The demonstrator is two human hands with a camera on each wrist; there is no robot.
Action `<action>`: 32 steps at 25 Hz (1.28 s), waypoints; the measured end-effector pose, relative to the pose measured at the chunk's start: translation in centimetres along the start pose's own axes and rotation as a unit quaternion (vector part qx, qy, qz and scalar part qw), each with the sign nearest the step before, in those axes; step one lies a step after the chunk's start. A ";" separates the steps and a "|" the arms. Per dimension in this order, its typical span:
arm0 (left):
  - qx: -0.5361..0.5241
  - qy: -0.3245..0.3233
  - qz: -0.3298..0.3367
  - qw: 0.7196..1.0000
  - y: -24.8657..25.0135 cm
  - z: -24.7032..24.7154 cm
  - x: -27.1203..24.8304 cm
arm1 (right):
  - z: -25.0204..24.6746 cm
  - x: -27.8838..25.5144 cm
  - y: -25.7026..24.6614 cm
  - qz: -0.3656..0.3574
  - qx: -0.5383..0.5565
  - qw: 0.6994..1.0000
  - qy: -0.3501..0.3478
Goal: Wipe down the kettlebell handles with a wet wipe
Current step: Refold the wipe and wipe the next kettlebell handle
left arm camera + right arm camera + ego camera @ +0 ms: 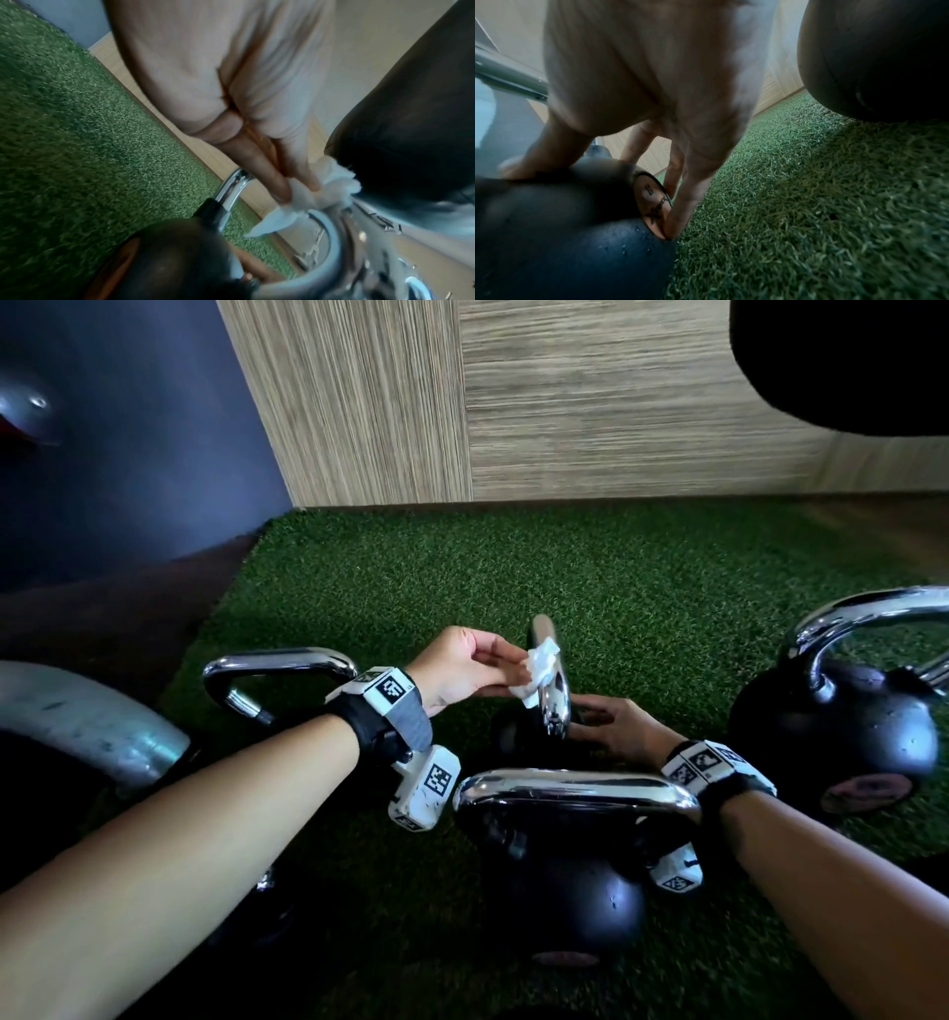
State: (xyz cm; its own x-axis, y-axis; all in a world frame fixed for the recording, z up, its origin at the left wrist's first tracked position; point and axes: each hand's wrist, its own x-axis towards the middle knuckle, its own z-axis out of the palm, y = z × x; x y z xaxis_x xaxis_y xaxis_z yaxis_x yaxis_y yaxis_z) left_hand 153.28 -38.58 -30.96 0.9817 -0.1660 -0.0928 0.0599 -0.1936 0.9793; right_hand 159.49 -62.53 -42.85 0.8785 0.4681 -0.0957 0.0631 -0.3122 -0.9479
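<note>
A small black kettlebell [513, 731] stands mid-turf with its chrome handle [553, 690] edge-on to me. My left hand [518, 667] pinches a crumpled white wet wipe [540, 671] and presses it against the upper part of that handle. In the left wrist view the fingertips [282, 192] squeeze the wipe [306, 201] onto the chrome handle [331, 233]. My right hand [590, 716] holds the kettlebell's body from the right. In the right wrist view its thumb [526, 162] lies on top of the body [564, 233] and its fingers [680, 213] run down beside the round label [654, 203].
Green turf [513, 567] covers the floor up to a wood-panel wall [565, 403]. A kettlebell [565, 891] stands just in front of me, between my forearms. Another kettlebell [832, 737] is at the right, a chrome handle [277, 665] at the left, and a large grey handle [87, 721] at far left.
</note>
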 end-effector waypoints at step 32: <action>0.198 0.050 0.097 0.974 2.4 -2.9 -1.4 | -5.7 -3.5 -14.6 -0.064 -0.110 0.992 0.010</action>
State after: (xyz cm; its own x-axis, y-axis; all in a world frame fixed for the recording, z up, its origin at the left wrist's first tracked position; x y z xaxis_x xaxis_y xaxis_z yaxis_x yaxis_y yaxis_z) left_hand 152.61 -36.04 -27.98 0.9814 -0.1450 0.1254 -0.1840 -0.5285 0.8287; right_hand 158.19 -64.38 -26.97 0.8656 0.4999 0.0288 0.2742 -0.4252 -0.8626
